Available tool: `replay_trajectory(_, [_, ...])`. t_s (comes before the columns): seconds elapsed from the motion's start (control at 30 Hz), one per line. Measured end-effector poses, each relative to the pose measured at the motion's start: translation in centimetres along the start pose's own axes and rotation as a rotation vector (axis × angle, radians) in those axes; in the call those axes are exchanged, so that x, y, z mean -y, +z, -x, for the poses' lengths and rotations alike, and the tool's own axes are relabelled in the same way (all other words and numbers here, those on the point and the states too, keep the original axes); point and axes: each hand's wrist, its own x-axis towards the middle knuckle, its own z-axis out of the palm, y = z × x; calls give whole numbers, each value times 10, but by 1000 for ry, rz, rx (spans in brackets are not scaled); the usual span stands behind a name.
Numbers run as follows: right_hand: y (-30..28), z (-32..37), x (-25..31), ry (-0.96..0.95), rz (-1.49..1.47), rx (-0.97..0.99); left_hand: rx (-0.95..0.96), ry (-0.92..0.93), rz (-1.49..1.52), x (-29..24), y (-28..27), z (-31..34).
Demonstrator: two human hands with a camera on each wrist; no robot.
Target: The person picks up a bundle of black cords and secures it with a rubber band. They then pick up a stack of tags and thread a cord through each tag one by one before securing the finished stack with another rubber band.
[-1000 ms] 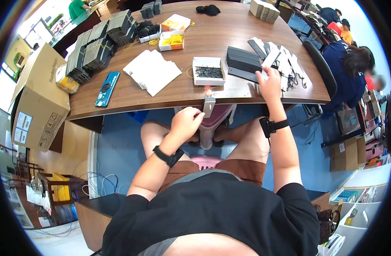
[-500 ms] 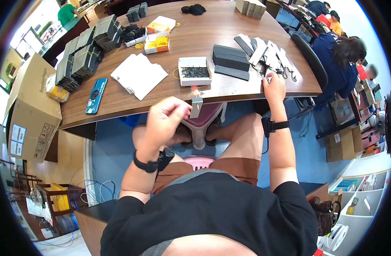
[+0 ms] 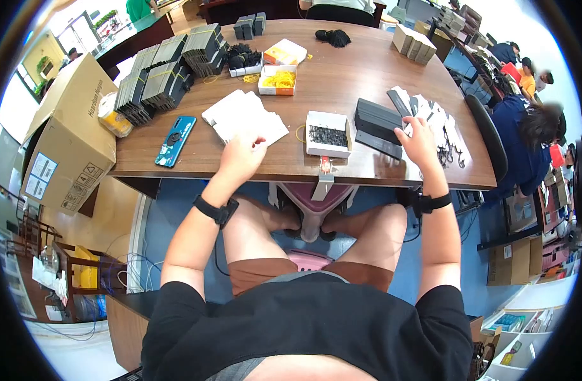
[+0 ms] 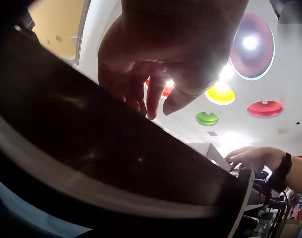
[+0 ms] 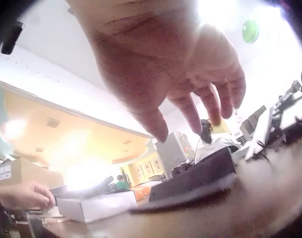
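Note:
My left hand [image 3: 245, 155] hovers at the front of a pile of white cards [image 3: 243, 117], fingers pointing down and loosely bent, with nothing seen between them. In the left wrist view its thumb and fingers hang over the dark tabletop edge. My right hand [image 3: 421, 145] is held with fingers spread, beside a stack of dark grey strips [image 3: 377, 120]; one strip [image 3: 378, 145] lies in front of the stack. In the right wrist view the fingers [image 5: 193, 114] point down, apart, over the dark strips. White strips with black cords [image 3: 440, 120] lie fanned out to the right.
A white box of small black pieces [image 3: 328, 135] stands between the hands. Below it, a small grey block [image 3: 323, 185] sits at the table edge. Farther left are a phone [image 3: 175, 141], yellow bands in a box [image 3: 279, 79], banded grey stacks [image 3: 167, 79] and a carton [image 3: 75, 133].
My left hand has left the small block at the table edge and moved left to the white cards. My right hand went to the corded white strips, then back beside the dark stack.

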Motion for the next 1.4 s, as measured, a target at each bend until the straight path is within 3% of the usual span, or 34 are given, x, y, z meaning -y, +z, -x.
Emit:
replay_trajectory(0.1, [-21, -33, 8, 1, -116, 372, -65, 46, -18, 4, 18, 5])
replay_trajectory(0.2, [-68, -69, 51, -31, -7, 649, -185, 135, -40, -2, 25, 2])
replay_trajectory(0.23, [-62, -85, 51, -78, -50, 731, -236, 229, 5, -2, 29, -1])
replay_trajectory(0.27, [-63, -99, 52, -80, 105, 779, -222, 252, -10, -1, 31, -2])
replay_trajectory(0.47, [-29, -172, 66, -412, 351, 809, -194, 282, -28, 1, 33, -2])
replay_trajectory(0.63, [10, -157, 123, -514, 248, 1095, -211, 226, -176, -5, 28, -2])
replay_trajectory(0.83, [20, -85, 171, -754, 291, 1016, -99, 88, -341, -4, 23, 0])
replay_trajectory(0.93, [15, -89, 176, -630, 158, 1111, -179, 60, -555, -1, 15, -6])
replay_trajectory(1.03, [19, -87, 170, -656, 149, 1057, -16, 15, -479, 14, 7, -11])
replay_trajectory(1.1, [19, -87, 171, -693, 173, 1008, -29, 7, -474, 18, 8, -10])
replay_trajectory(1.2, [14, -109, 193, -788, 299, 1007, -60, -27, -454, 23, 9, -11])
replay_trajectory(1.27, [1, -148, 240, -679, 433, 1217, -63, -91, -464, 24, 8, -10])
replay_trajectory(1.3, [22, -169, 236, -796, 366, 1087, -59, -138, -479, 19, 6, -11])
replay_trajectory(1.37, [43, -222, 280, -808, 528, 1183, -73, -182, -476, 18, 7, -13])
replay_trajectory(1.4, [68, -247, 285, -843, 480, 1065, -91, -182, -463, 20, 8, -13])
